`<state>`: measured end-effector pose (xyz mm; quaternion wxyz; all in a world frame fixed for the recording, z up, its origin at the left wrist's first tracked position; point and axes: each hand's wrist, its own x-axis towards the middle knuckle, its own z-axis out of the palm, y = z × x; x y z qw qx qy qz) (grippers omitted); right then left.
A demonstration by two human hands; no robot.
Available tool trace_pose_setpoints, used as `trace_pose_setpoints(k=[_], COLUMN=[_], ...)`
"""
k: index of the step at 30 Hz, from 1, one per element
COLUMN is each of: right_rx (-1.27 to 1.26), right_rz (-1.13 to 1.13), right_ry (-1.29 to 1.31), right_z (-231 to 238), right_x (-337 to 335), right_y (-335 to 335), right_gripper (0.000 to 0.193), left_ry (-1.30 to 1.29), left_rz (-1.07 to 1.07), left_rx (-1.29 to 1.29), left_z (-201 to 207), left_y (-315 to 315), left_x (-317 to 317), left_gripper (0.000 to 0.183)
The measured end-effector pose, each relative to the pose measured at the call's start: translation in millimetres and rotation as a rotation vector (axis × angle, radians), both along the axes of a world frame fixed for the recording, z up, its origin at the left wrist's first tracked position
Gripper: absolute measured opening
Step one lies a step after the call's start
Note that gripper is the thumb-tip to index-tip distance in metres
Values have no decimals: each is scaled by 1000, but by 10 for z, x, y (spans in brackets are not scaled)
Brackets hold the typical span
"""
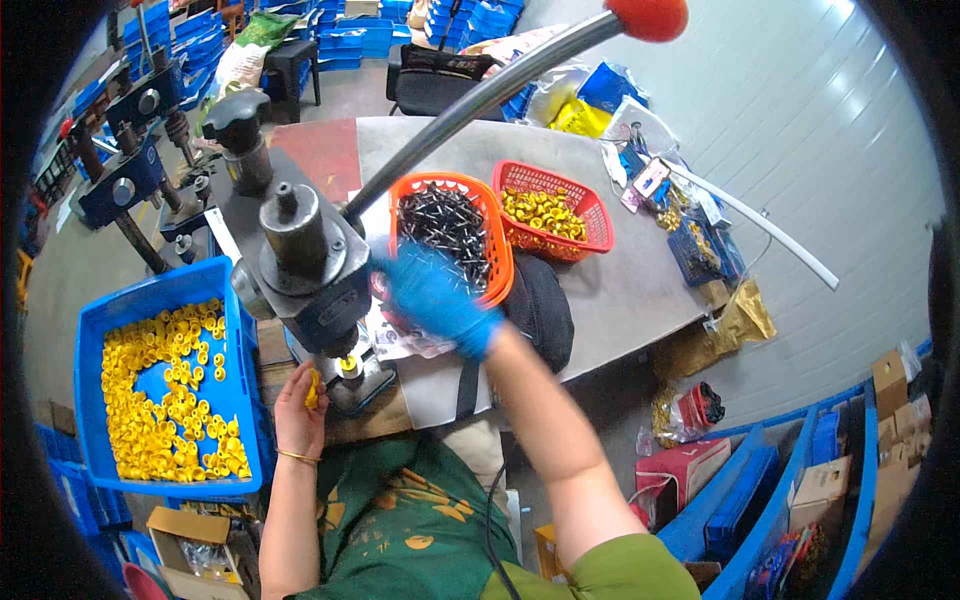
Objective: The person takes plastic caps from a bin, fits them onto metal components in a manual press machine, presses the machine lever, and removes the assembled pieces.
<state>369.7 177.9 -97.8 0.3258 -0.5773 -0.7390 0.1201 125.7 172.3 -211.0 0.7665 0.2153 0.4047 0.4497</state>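
Note:
My bare left hand (299, 412) is closed on a small yellow cap (313, 388), just left of the base of a hand press (310, 262). Under the press's ram sits another yellow piece (348, 366). My right hand (432, 298), in a blue glove, is smeared by motion between the press and an orange basket (503, 245). Whether its fingers hold anything cannot be made out. That basket holds many black pin-like parts (440, 222). A blue bin (258, 440) of loose yellow caps (150, 430) stands beside my left hand.
The press's long lever (480, 100), tipped with a red knob (650, 15), slants over the table (640, 290). A red basket (600, 235) of gold-yellow caps stands behind a black bag (545, 315). More presses (125, 185) stand left; a black chair (440, 85) is beyond the table.

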Motion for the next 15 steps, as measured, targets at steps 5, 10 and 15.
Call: trace_pose_setpoints(k=[5, 10, 15], right_rx=[-33, 30, 221], right_rz=[63, -141, -610], right_ry=[234, 411, 402], right_z=[-1227, -1017, -487], right_x=[-800, -581, 713], right_y=[-254, -190, 62], right_gripper=[23, 34, 26], left_ry=[157, 307, 929], left_rz=[-32, -78, -118], left_rx=[-3, 225, 805], left_z=[-36, -239, -288], left_y=[50, 161, 133], left_x=[-54, 83, 201], left_gripper=[24, 15, 16])
